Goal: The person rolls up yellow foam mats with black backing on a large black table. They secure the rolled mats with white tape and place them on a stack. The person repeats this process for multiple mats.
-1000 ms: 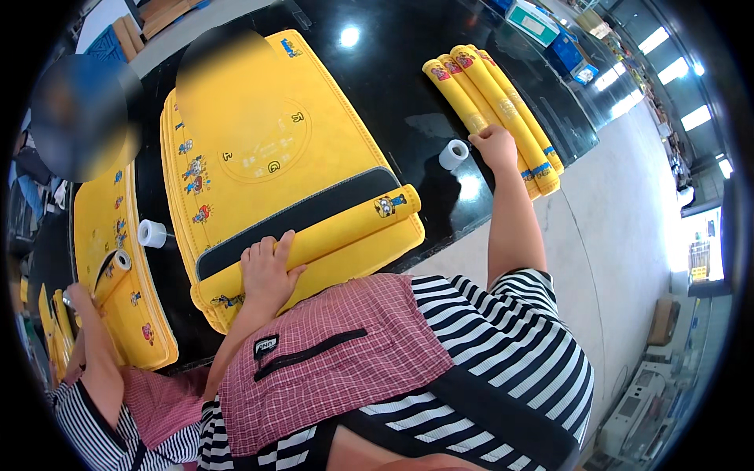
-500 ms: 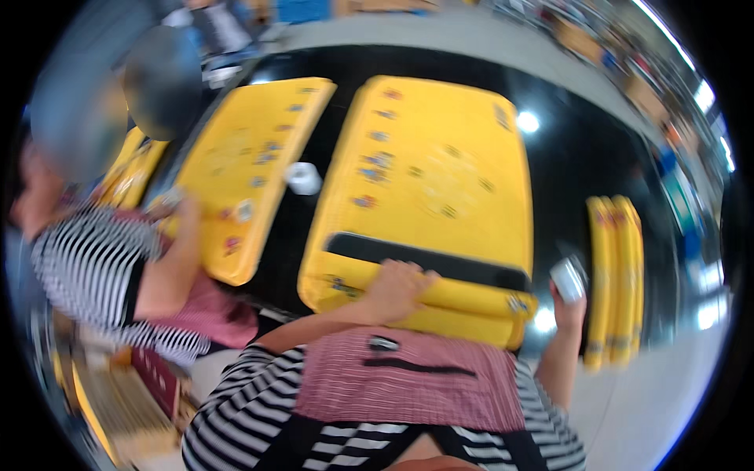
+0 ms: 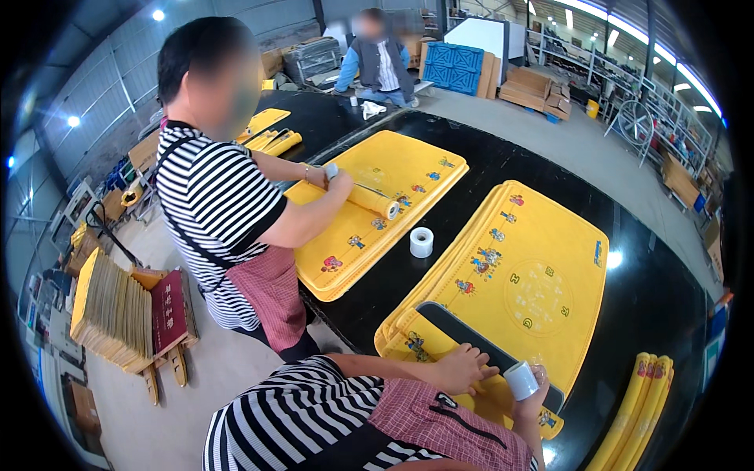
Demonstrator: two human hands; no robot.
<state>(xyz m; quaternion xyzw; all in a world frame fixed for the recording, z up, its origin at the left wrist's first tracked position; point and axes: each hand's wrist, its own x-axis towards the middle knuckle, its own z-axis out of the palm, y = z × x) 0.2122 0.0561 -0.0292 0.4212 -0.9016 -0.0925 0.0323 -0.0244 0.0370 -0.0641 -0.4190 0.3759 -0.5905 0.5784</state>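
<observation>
A worker in a striped top and pink checked apron (image 3: pixel 440 420) leans over a yellow mat stack (image 3: pixel 542 235) on a black table (image 3: pixel 636 306), the near end of the top mat turned up into a roll (image 3: pixel 444 346) that bares its dark underside (image 3: pixel 503 357). The left hand (image 3: pixel 463 369) lies on the roll at the near end of the stack, fingers spread; the right hand (image 3: pixel 532 400) grips a white tape roll (image 3: pixel 521 381) above the stack's near right corner. A second tape roll (image 3: pixel 422 248) stands just left of the stack, and finished-looking yellow rolls (image 3: pixel 638 412) lie together to its right.

Farther left of the stack, a co-worker (image 3: pixel 216 204) has both hands over another pile of mats (image 3: pixel 330 231), one partly rolled; what the fingers hold is too small to tell.

Well to the left of the stack, a pallet truck (image 3: pixel 151 385) bears a pile of yellow-edged sheets (image 3: pixel 114 314) and a maroon panel (image 3: pixel 173 314). Far beyond the stack, cardboard boxes (image 3: pixel 526 88) sit on the floor, their contents hidden, near crowded shelving (image 3: pixel 565 59) whose load is too distant to identify.
</observation>
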